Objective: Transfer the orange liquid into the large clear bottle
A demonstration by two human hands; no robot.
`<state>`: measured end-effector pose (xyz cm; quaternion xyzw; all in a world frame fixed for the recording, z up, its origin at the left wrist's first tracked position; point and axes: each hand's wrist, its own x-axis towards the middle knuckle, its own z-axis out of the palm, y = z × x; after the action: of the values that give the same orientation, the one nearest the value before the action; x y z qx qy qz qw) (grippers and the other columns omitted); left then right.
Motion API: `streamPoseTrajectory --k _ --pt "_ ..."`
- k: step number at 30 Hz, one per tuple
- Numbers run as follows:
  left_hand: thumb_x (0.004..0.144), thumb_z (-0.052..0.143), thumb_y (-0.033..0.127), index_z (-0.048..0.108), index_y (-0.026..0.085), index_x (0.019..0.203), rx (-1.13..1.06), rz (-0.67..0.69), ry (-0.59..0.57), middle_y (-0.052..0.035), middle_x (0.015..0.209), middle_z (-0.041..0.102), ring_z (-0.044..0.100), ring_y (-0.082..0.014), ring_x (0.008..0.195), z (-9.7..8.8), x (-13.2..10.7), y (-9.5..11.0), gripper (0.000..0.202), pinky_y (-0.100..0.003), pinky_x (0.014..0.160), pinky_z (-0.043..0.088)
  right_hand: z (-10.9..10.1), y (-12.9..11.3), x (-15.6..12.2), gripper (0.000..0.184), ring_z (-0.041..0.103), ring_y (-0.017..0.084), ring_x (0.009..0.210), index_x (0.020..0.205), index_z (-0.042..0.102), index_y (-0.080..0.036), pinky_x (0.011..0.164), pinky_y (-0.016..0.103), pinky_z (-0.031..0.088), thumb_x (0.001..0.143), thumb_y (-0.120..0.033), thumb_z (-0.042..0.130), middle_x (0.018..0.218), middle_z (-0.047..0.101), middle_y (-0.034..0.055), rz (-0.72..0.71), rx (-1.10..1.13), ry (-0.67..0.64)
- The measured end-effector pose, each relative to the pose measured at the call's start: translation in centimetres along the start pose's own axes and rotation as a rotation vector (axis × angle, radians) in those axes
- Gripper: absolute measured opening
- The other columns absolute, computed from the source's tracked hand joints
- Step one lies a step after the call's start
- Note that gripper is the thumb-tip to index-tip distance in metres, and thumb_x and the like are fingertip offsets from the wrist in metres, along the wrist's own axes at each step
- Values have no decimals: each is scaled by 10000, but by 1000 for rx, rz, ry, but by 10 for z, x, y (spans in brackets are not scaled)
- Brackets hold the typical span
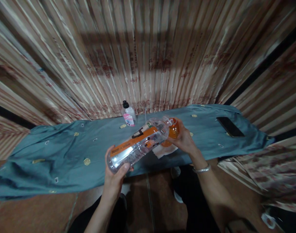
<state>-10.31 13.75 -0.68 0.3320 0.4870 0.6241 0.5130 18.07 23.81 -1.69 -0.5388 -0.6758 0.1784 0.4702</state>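
My left hand is closed round the base of a large clear plastic bottle with an orange label. The bottle lies nearly level, its neck pointing right. My right hand is closed round a small orange container held right at the bottle's mouth. A silver bangle sits on my right wrist. Both hands hover over the near edge of a blue-green cloth. A white cloth or paper lies on it just below the orange container.
A small clear bottle with a black cap and pink label stands at the back of the cloth by the striped curtain. A dark phone lies at the right end. Reddish floor tiles show below.
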Motion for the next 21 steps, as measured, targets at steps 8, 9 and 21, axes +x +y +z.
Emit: streamPoseTrajectory --k 8,9,21 --pt "638 921 394 504 290 1345 28 3 -3 -65 1200 699 669 -158 704 3 4 16 827 -277 560 578 2 0 0 895 762 339 1082 1421 463 -206 932 485 618 672 -496 857 1227 760 136 28 -24 3" --pt "639 921 393 510 291 1336 29 11 -9 -65 1200 697 666 -157 711 4 5 18 816 -267 552 566 2 0 0 901 763 341 1074 1421 462 -203 925 487 619 670 -506 857 1223 761 137 34 -27 2" --pt "549 959 390 435 291 1474 -41 -3 15 -37 1062 700 610 -152 638 7 14 7 1068 -252 458 507 -3 0 -1 874 699 345 1230 1417 456 -214 1043 517 572 696 -520 843 1315 723 146 35 -8 0"
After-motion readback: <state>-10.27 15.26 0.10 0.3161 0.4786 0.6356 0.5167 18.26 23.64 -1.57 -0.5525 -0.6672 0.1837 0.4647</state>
